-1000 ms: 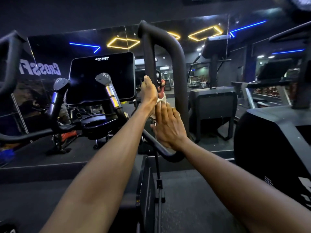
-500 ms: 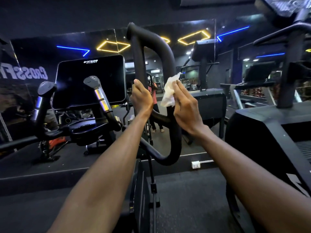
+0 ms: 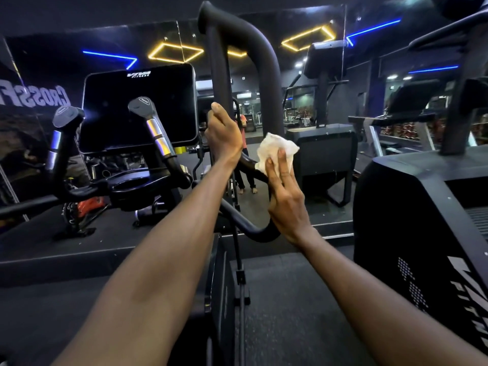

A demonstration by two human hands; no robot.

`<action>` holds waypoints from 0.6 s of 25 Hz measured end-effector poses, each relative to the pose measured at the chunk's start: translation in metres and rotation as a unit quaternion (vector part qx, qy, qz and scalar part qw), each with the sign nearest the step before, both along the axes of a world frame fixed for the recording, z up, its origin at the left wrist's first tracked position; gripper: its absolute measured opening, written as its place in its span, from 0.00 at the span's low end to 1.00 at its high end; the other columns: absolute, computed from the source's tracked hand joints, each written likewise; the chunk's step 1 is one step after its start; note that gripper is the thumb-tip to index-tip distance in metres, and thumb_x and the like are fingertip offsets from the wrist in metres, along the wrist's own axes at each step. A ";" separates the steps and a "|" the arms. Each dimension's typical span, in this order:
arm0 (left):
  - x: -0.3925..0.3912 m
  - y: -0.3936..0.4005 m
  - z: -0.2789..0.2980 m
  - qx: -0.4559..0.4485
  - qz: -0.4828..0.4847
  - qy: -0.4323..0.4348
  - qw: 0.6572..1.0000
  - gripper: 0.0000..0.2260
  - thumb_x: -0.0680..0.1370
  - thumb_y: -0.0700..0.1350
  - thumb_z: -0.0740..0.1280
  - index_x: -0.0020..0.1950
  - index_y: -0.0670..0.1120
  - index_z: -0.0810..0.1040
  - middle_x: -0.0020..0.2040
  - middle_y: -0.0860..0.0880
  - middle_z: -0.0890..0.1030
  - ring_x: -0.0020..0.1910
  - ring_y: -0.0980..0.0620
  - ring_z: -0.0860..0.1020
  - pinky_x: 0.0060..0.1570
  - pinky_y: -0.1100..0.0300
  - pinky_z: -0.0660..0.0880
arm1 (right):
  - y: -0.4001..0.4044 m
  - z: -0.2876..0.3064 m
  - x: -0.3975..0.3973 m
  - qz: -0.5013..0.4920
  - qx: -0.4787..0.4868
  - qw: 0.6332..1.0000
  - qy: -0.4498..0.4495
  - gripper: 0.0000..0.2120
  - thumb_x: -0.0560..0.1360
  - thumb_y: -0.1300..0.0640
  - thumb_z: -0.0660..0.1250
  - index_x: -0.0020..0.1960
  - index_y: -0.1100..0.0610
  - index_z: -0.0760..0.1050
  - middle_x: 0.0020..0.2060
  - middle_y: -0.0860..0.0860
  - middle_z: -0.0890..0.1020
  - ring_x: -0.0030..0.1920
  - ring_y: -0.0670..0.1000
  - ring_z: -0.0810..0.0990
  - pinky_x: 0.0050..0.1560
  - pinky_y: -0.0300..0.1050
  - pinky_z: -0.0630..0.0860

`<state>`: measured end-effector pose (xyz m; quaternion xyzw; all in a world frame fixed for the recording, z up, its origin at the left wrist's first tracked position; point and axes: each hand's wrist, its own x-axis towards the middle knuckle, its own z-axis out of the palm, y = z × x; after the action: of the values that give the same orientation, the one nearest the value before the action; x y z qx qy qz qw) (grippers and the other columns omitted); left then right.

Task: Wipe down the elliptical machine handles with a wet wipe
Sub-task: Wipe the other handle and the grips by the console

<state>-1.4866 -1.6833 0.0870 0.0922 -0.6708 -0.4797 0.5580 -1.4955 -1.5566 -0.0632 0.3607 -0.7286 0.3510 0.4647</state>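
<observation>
Right now the left hand (image 3: pixel 224 133) is wrapped around the near upright bar of the looped black handle (image 3: pixel 266 70), fingers curled round it and thumb pointing up, just above the point where a short crossbar branches off toward three o'clock. The right hand (image 3: pixel 286 196) sits at about four o'clock from the left one, its straight fingers (image 3: pixel 281 165) pressing a crumpled white wipe (image 3: pixel 274 149) against the far upright of the same loop, where the crossbar meets it. The wipe bulges out above the fingertips; whether the thumb hooks behind the bar cannot be told. The handle loop rises to twelve o'clock, bends over at the top, and curves back under the right wrist at its lower end.

At about nine o'clock from the hands stands a dark console screen (image 3: pixel 140 107), with two shorter grips in front of it, each with a grey cap and silver bands: the nearer grip (image 3: pixel 155 130) leans toward the screen's middle, the farther grip (image 3: pixel 59 136) lies toward the picture's left edge. At three o'clock a large black machine body (image 3: pixel 412 220) fills the right side. Behind everything a mirror wall (image 3: pixel 317 75) reflects yellow and blue ceiling lights and more gym machines.
</observation>
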 end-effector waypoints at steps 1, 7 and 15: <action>0.000 -0.001 -0.001 0.001 -0.006 0.005 1.000 0.19 0.85 0.54 0.46 0.43 0.47 0.69 0.31 0.50 0.73 0.30 0.51 0.75 0.32 0.54 0.73 | 0.004 -0.019 0.006 0.009 -0.005 1.000 -0.016 0.28 0.77 0.69 0.55 0.77 0.62 0.61 0.78 0.60 0.56 0.76 0.67 0.60 0.68 0.63 0.70; 0.007 0.006 0.000 0.005 -0.002 0.003 1.000 0.18 0.85 0.51 0.46 0.46 0.44 0.70 0.32 0.50 0.73 0.28 0.56 0.74 0.28 0.64 0.67 | 0.009 -0.023 0.020 0.039 0.041 0.995 -0.081 0.33 0.77 0.65 0.58 0.80 0.57 0.54 0.79 0.63 0.44 0.74 0.71 0.60 0.65 0.65 0.73; 0.007 0.002 -0.003 -0.016 -0.006 0.000 1.000 0.18 0.85 0.50 0.46 0.40 0.48 0.66 0.31 0.51 0.70 0.28 0.53 0.71 0.29 0.61 0.67 | -0.001 -0.029 0.025 0.002 0.036 0.994 -0.100 0.36 0.81 0.48 0.58 0.81 0.52 0.42 0.77 0.61 0.32 0.75 0.68 0.58 0.66 0.63 0.72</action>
<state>-1.4796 -1.6811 0.0838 0.0787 -0.6788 -0.4725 0.5565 -1.4701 -1.5575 -0.0920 0.3413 -0.7829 0.3600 0.3755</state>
